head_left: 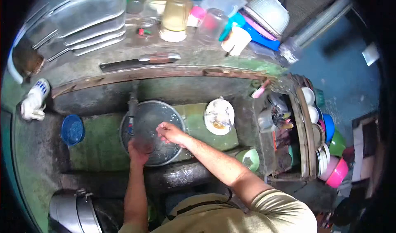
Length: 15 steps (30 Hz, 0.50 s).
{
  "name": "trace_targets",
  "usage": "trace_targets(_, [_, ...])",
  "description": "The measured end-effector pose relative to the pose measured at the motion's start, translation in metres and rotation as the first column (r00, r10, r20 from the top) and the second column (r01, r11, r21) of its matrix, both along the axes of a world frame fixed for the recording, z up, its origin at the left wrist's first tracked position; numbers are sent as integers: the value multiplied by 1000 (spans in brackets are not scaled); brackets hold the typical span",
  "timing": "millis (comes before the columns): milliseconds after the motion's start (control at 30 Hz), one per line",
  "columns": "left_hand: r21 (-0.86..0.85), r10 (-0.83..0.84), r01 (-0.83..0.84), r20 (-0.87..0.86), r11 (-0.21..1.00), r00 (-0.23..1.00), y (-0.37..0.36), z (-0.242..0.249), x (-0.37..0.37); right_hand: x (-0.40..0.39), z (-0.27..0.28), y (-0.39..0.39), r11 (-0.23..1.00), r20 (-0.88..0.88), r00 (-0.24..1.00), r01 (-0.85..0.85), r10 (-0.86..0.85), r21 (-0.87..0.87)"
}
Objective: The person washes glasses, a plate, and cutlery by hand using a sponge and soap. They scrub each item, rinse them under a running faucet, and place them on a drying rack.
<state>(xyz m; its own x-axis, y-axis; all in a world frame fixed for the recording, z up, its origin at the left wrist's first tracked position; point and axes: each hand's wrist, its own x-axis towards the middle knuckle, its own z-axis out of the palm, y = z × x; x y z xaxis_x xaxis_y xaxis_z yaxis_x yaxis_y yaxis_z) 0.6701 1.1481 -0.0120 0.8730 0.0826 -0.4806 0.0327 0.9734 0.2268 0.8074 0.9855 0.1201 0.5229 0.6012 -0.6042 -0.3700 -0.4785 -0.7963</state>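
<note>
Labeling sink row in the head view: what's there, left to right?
White bottle → blue lid → metal pan under both hands → dirty white plate → green bowl → dish rack.

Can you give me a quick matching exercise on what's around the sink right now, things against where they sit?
Things:
1. knife
2. blue lid
3. dirty white plate
4. white bottle

Places:
A. in the sink, right of the round metal pan
B. on the ledge behind the sink
C. lying at the far left edge
D. in the sink, left of the pan

Pairs: 1-B, 2-D, 3-A, 4-C
</note>
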Motion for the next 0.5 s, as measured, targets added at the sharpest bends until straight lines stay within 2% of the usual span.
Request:
trace_targets(33, [47,-40,38,29,998,999,5,12,0,-3,-6,8,993,256,960,-117,117,-14])
trace_targets(67, [407,-25,28,-12,913,1000,8,21,1,-5,-13,12,971,489,842,-236,227,-45])
trace_targets(100, [710,17,40,-73,703,997,9,40,0,-9,2,19,923,526,759,-298,384,-243])
trace_targets(133, [878,89,-20,-26,478,996,10,17,2,-12,1,17,881,694,553,-382,461,-281])
trace_targets(167, [994,71,58,-65,87,995,19,-1,-6,-13,-18,21,828,739,421,-452,526,-332])
trace_targets(200, [993,44,114,-114,3,992,22,22,-9,-21,13,30,757,652,400,-454,645,-470])
trace_targets(233, [984,-3,156,-157,-82,988,25,44,-10,-23,21,34,694,677,231,-448,699,-563])
trace_targets(267, [983,13,162,-162,-91,987,31,45,-16,-26,17,43,695,684,225,-460,694,-553])
trace_targets(333, [957,-93,-41,70,288,993,28,52,-11,-23,16,48,676,745,45,-460,665,-576])
trace_targets(367, [939,-136,-63,115,339,984,31,56,-13,-21,16,52,655,718,114,-527,687,-542])
trace_targets(433, [914,-172,-90,169,396,971,38,46,-12,-17,15,64,554,606,124,-576,786,-601])
trace_targets(500, [949,-174,-34,93,312,980,43,51,-12,-14,19,71,535,600,25,-484,800,-693])
